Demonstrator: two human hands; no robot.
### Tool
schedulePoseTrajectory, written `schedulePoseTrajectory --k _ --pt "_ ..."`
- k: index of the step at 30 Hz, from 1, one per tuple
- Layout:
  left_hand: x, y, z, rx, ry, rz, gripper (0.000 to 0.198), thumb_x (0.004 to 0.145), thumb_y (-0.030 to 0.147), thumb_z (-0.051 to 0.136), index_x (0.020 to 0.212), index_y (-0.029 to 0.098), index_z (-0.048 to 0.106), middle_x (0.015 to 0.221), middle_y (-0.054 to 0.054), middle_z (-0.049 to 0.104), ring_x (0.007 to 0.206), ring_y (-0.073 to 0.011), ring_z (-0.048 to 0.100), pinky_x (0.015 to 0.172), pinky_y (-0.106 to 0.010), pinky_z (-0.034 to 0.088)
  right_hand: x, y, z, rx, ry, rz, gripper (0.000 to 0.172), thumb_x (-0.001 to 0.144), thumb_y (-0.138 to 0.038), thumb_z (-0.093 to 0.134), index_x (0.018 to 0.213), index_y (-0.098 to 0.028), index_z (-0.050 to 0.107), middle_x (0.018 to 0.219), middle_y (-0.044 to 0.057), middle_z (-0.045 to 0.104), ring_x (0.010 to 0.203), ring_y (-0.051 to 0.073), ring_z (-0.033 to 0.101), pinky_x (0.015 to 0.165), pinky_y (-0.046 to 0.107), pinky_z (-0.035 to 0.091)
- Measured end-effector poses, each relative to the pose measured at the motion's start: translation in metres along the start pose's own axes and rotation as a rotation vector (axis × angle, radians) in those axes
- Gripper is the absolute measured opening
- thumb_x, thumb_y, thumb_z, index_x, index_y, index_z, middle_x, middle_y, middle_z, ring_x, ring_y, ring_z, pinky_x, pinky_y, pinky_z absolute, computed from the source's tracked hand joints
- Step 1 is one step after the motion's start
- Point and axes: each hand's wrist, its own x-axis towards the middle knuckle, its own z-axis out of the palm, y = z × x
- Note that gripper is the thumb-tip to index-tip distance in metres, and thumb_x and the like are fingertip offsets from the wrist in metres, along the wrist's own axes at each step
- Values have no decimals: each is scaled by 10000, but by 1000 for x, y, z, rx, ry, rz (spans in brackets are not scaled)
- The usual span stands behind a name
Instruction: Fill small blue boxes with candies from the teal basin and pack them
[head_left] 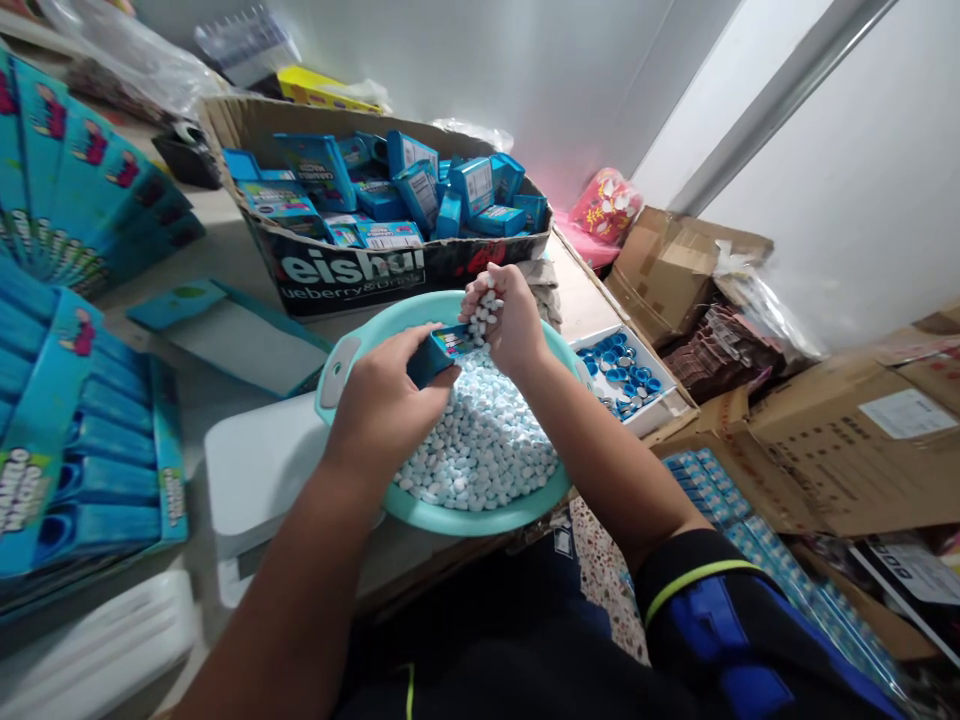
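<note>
Right hand [510, 325] is raised over a teal plastic basin [450, 515], its fingers [469, 300] curled closed round a fistful of pale blue candies [486, 312], some showing between them. Left hand [382, 410] grips a small blue printed box [439, 358], fingers wrapped round it, just below the right fingertips; whether its opening faces the candies cannot be confirmed from this angle. A loose pile [480, 440] of the same candies lies in the basin beneath both hands. Risk: gaps between the right fingers could let candies miss the box and stray over the basin rim. A white tray of blue caps [622, 375], just right of the fingers, could catch such strays.
</note>
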Motion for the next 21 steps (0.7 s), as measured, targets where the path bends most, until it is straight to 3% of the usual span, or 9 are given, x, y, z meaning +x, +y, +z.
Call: schedulePoseTrajectory --k 4,12,21 --pt "0 0 0 -17 9 -7 472 745 294 790 1213 230 769 1077 -74 779 1035 -314 722 1034 -428 574 -4 -3 3 74 13 -8 469 930 -663 590 764 -247 453 663 -1 515 684 175 584 645 304 538" --pt "0 5 0 -23 45 7 475 760 322 795 1228 251 763 1098 -64 781 916 -271 727 886 -371 606 -9 -10 3 74 1 -35 499 900 -695 634 750 -232 527 646 7 556 700 184 633 674 318 563" --pt "2 4 -2 -22 55 70 446 776 328 783 1217 267 753 1095 -57 780 1043 -309 727 1002 -426 589 -13 -9 8 31 -78 -37 562 880 -765 634 760 -218 592 672 33 638 741 207 696 712 328 580"
